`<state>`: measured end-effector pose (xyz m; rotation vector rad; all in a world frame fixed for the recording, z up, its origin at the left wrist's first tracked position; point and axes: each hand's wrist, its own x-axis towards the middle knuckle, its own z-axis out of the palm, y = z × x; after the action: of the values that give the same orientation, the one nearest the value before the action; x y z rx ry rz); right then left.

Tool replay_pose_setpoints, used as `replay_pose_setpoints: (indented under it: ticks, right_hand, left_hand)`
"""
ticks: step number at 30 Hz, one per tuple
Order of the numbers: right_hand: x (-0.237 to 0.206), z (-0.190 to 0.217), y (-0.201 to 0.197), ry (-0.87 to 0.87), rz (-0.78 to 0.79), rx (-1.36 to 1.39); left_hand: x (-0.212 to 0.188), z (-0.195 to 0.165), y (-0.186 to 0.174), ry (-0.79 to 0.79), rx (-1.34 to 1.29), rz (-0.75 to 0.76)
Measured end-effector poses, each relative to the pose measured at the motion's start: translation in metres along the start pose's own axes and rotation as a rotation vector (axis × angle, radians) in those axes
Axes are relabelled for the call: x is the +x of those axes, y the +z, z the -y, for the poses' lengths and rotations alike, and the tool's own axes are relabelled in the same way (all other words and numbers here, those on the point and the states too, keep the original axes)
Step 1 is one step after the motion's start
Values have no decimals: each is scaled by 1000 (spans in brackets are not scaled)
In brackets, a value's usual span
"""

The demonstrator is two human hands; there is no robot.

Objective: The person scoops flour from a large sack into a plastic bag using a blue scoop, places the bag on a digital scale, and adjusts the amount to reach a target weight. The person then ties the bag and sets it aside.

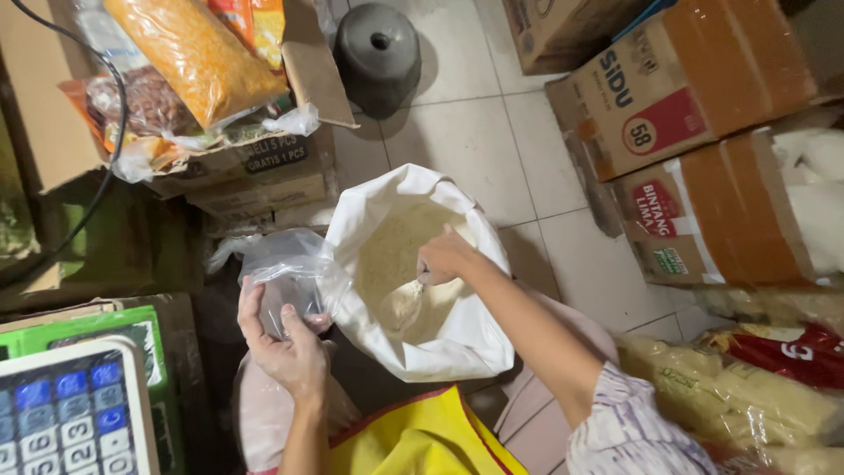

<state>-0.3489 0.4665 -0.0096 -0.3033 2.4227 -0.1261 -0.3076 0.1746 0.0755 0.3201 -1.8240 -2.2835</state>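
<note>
A big white sack (479, 347) stands open on the tiled floor, filled with pale grain (387, 251). My right hand (442, 256) reaches into it, closed on the handle of a clear scoop (403, 303) that sits in the grain. My left hand (283, 341) holds a clear plastic bag (286, 268) open just left of the sack's rim, fingers pinching its mouth. The bag looks empty.
An electronic scale with blue keys (75, 413) sits at the lower left. Cardboard boxes (686, 84) line the right, packets of noodles (747, 387) below them. A box of bagged goods (198, 79) is upper left, a dark round object (378, 48) beyond.
</note>
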Motion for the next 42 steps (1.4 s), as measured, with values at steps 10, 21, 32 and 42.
replay_pose_setpoints:
  ticks: [10,21,32,42]
  right_hand:
    - [-117,11,-106,44,-172,51]
    - [-231,22,-193,165,-397,158]
    - [-274,53,-198,169,-600,-60]
    - [-275,124,-138,206,-827,-536]
  left_hand:
    - [3,-58,1,386,653,309]
    - [16,-59,60,-69,788,793]
    - [-22,-108,103,-467,297,1065]
    - [-42,-98,112,-444,71,968]
